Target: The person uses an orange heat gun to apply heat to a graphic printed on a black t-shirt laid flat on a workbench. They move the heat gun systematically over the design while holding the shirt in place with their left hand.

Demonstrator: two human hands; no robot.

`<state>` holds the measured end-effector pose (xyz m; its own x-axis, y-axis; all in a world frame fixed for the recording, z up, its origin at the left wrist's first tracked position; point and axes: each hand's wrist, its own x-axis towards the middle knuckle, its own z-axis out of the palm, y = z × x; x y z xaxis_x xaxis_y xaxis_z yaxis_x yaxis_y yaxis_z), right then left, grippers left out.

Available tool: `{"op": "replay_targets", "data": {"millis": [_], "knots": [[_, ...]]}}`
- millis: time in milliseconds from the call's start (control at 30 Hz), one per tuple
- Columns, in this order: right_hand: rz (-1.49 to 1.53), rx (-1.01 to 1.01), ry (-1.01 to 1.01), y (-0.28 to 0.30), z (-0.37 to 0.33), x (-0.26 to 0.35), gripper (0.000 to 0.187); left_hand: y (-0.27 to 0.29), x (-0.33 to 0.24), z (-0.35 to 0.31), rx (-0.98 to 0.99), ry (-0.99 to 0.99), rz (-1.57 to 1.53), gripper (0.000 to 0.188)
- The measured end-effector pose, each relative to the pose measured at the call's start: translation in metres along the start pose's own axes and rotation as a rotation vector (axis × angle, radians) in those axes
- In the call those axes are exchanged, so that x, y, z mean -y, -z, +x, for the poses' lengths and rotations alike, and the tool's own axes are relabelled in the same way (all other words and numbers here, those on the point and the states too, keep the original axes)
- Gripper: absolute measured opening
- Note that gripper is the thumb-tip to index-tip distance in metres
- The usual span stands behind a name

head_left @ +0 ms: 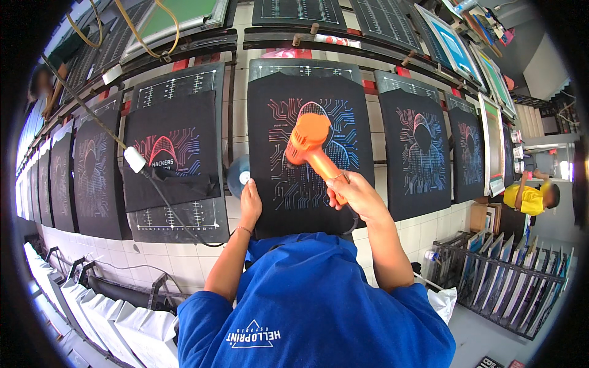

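An orange hair-dryer-shaped heat gun (310, 138) is in my right hand (359, 195), its handle wrapped by my fingers. Its broad head is over a black T-shirt (264, 122) spread on a printing board (304, 66). The shirt bears a red-to-blue hooded figure with circuit lines. My left hand (250, 201) is at the left edge of this board, beside the shirt. One digit points forward along the edge; the other fingers are mostly hidden, so its grip is unclear. Right by its fingertips, a dark bluish round object (238, 176) shows partly behind the board.
To the left, a partly folded printed shirt (172, 141) lies on another board, with a cable and white connector (134, 159) across it. More printed shirts (423, 153) line both sides. Framed screens (491, 147) stand right, above a rack (509, 276). A person in yellow (531, 197) is far right.
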<state>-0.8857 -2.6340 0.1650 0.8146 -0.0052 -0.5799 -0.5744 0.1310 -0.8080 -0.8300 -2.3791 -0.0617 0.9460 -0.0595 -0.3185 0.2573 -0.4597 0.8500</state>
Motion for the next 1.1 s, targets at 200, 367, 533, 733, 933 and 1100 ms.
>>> {"op": "replay_targets", "data": {"millis": [200,367,533,733,933,1100], "knots": [[0.119,-0.095,0.126,-0.013,0.01,-0.009,0.023,-0.001,0.0,0.0,0.001,-0.016,0.015,0.06],[0.054,0.021,0.076,-0.014,0.007,-0.003,0.023,-0.002,0.007,0.002,-0.007,-0.027,-0.029,0.057],[0.019,0.067,-0.039,0.001,-0.02,-0.009,0.025,0.002,-0.004,-0.003,0.016,-0.009,-0.069,0.059],[0.054,-0.167,0.063,0.008,-0.029,-0.017,0.025,0.0,0.001,0.001,0.018,0.01,-0.039,0.059],[0.151,-0.202,0.007,0.026,-0.045,-0.025,0.024,0.0,0.0,0.001,0.006,-0.012,-0.041,0.058],[0.122,-0.473,0.057,0.061,-0.064,-0.044,0.028,0.001,-0.003,0.0,0.038,0.005,-0.07,0.057]]}}
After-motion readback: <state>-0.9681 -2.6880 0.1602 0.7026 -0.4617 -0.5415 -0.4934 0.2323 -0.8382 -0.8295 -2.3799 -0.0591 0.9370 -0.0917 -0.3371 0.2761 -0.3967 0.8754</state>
